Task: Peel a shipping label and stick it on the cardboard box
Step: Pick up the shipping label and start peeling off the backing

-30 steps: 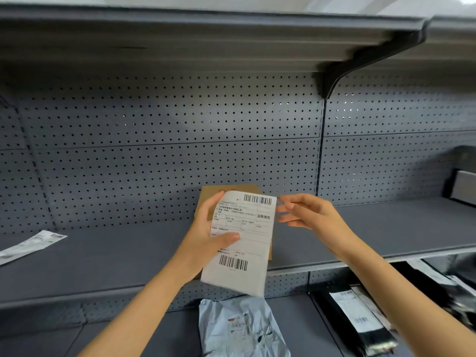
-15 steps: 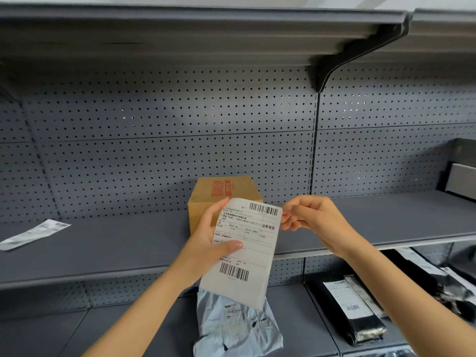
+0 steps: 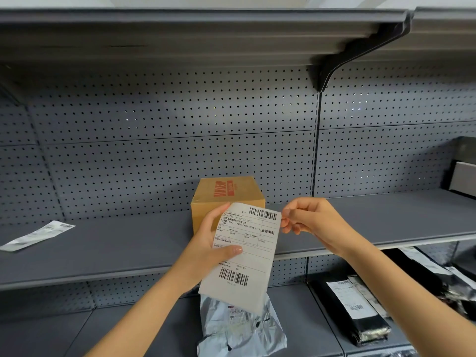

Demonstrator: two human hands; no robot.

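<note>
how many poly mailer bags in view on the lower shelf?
At least 2: a silver mailer lies lower centre, partly behind the held shipping label; a black mailer lies at lower right. The dark pile at the far right may hide more.

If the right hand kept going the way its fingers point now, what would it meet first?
The right hand points left at the label's top right corner; its fingers look at or on that edge already. Contact is unclear. The left hand lies beyond.

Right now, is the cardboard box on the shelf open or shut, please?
Shut. The cardboard box sits upright on the shelf, its top face flat and unbroken, no flap raised.
</note>
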